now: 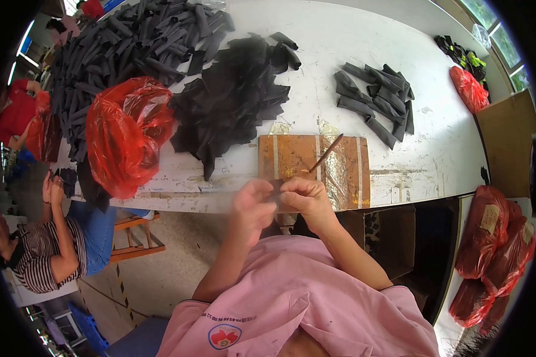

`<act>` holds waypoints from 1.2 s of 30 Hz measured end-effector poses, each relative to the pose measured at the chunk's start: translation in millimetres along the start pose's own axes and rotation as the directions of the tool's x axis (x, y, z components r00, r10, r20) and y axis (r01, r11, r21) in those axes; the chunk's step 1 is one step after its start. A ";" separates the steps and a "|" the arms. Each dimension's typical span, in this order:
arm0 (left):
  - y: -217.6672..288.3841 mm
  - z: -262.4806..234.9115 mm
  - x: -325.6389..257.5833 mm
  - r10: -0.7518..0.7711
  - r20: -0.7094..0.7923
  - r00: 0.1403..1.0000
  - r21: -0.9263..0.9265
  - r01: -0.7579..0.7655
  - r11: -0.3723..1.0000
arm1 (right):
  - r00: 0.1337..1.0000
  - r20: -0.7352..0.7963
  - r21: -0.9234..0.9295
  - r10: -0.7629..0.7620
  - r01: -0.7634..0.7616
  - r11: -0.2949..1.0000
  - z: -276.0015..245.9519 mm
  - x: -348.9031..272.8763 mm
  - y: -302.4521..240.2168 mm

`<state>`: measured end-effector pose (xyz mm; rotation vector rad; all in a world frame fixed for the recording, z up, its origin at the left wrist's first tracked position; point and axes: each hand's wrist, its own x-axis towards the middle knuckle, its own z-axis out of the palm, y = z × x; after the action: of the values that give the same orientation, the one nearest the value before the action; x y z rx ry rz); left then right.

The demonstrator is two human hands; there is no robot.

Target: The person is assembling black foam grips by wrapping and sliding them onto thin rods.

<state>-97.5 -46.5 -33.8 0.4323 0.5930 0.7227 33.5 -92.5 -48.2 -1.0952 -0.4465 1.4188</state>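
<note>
Close to the table's front edge, my left hand (pixel 253 205) and my right hand (pixel 308 199) meet with fingertips pinched. Between them is a small dark piece (pixel 276 187), probably fabric, mostly hidden by the fingers. My left hand is slightly blurred. Both hands are over the near edge of a brown wooden board (pixel 268 154) crossed by tape strips. A thin brown stick (pixel 327 153) slants up and right just beyond my right hand; I cannot tell whether it touches the hand. Flat dark fabric pieces (pixel 232 89) lie heaped beyond the board, to the left.
Rolled dark fabric tubes fill a big pile (pixel 119 41) at far left and a smaller pile (pixel 378 98) at right. A red plastic bag (pixel 128 137) stands near the left. A seated co-worker (pixel 47 250) handles dark material. Red bags (pixel 488 238) and a cardboard box (pixel 509 143) are at right.
</note>
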 end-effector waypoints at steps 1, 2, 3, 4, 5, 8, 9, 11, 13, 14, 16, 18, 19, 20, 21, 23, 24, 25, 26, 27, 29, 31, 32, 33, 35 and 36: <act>-0.9 -0.3 2.3 0.064 -0.128 0.990 0.191 -0.039 0.981 | 0.988 0.098 0.097 0.120 -0.129 0.987 -5.2 -0.2 -0.5; -2.9 -0.7 5.0 0.152 -0.237 0.959 0.378 -0.053 0.924 | 0.990 0.085 0.097 0.113 -0.121 0.988 -5.2 -1.6 2.1; -9.7 -6.7 11.4 0.326 -0.210 0.922 0.521 -0.177 0.835 | 0.969 0.152 0.266 0.193 -0.228 0.937 -1.1 -4.4 6.0; -15.7 -9.5 13.9 0.319 -0.202 0.926 0.520 -0.174 0.836 | 0.939 0.233 0.418 0.255 -0.333 0.845 2.8 -5.8 8.3; -21.0 -9.9 15.4 0.507 -0.167 0.845 0.732 -0.239 0.638 | 0.942 0.213 0.384 0.258 -0.323 0.865 6.3 -6.8 5.9; -25.1 -13.6 17.2 0.690 -0.027 0.723 0.886 -0.303 0.352 | 0.973 0.215 0.027 0.090 -0.098 0.995 -5.0 -2.7 10.0; -24.1 -13.5 16.4 0.575 -0.097 0.812 0.804 -0.277 0.526 | 0.981 0.179 0.036 0.071 -0.079 0.996 -4.4 -3.2 8.5; -15.7 -6.6 12.3 0.254 -0.163 0.953 0.511 -0.139 0.848 | 0.994 0.085 0.073 0.065 -0.071 0.995 -10.7 -0.1 12.0; -6.7 8.1 1.7 0.051 -0.060 0.997 0.263 -0.033 0.964 | 0.997 0.038 0.172 0.064 -0.070 0.983 -16.1 -0.9 10.2; -3.0 13.1 -3.1 -0.114 0.093 0.989 0.016 0.113 0.994 | 0.997 0.045 0.172 0.068 -0.075 0.982 -13.5 -4.2 4.9; 3.8 20.4 -12.0 -0.249 0.265 0.932 -0.142 0.293 0.945 | 0.967 0.235 0.264 -0.103 0.039 0.964 -5.7 -15.7 -6.4; 10.3 39.3 -19.5 -0.114 0.323 0.940 0.030 0.111 0.993 | 0.957 0.280 0.344 -0.073 -0.029 0.939 -4.3 -21.2 -17.5; 5.8 37.3 -18.5 0.034 0.221 0.975 0.423 -0.127 0.897 | 0.975 0.178 0.206 -0.135 0.097 0.974 -5.4 -22.9 -24.7; 0.3 36.7 -14.4 0.034 0.227 0.973 0.424 -0.130 0.896 | 0.974 0.084 0.051 -0.212 0.209 0.977 -6.4 -23.3 -28.9; -6.8 38.4 -10.2 0.160 0.134 0.978 0.547 -0.208 0.811 | 0.866 0.111 -0.367 -0.488 0.492 0.789 -7.4 -19.4 -27.9; -15.0 47.8 -7.1 0.399 0.118 0.909 0.651 -0.374 0.661 | 0.781 0.150 -0.525 -0.606 0.583 0.621 -5.1 -25.8 -40.3; -15.0 55.7 -6.1 0.395 0.125 0.910 0.650 -0.376 0.660 | 0.691 0.201 -0.661 -0.694 0.619 0.424 -1.6 -31.7 -49.1; -12.8 65.5 -4.1 0.413 0.136 0.901 0.602 -0.406 0.688 | 0.646 0.219 -0.688 -0.731 0.633 0.354 -0.2 -32.0 -57.1; -10.3 72.6 -1.8 0.431 0.145 0.891 0.551 -0.434 0.713 | 0.642 0.221 -0.688 -0.734 0.636 0.349 2.3 -33.7 -67.7; -5.1 75.3 -1.3 0.391 0.189 0.901 0.475 -0.432 0.767 | 0.668 0.215 -0.721 -0.712 0.601 0.345 5.8 -37.2 -81.1; 9.0 86.3 5.2 0.265 0.246 0.932 0.220 -0.321 0.921 | 0.720 0.220 -0.718 -0.658 0.576 0.391 3.9 -35.8 -102.1; 29.4 107.9 16.2 0.042 0.459 0.888 -0.211 0.063 0.975 | 0.852 0.156 -0.458 -0.500 0.511 0.727 9.2 -35.9 -127.7; 35.5 113.0 20.5 0.043 0.459 0.887 -0.207 0.060 0.977 | 0.825 0.205 -0.456 -0.526 0.556 0.695 7.4 -30.2 -136.4; 39.1 117.1 22.9 0.016 0.567 0.824 -0.309 0.195 0.931 | 0.825 0.207 -0.454 -0.526 0.557 0.695 7.9 -27.4 -144.7; 41.9 119.2 30.0 -0.052 0.589 0.806 -0.498 0.412 0.763 | 0.916 0.146 -0.472 -0.373 0.396 0.787 8.2 -22.1 -155.5; 34.3 110.6 39.3 -0.054 0.588 0.807 -0.498 0.413 0.763 | 0.917 0.144 -0.471 -0.373 0.395 0.789 -4.4 -13.7 -146.8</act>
<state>-20.1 -13.2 54.8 -0.0646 -0.1508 0.4606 116.3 -77.5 73.0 -1.2862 -1.0489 0.9817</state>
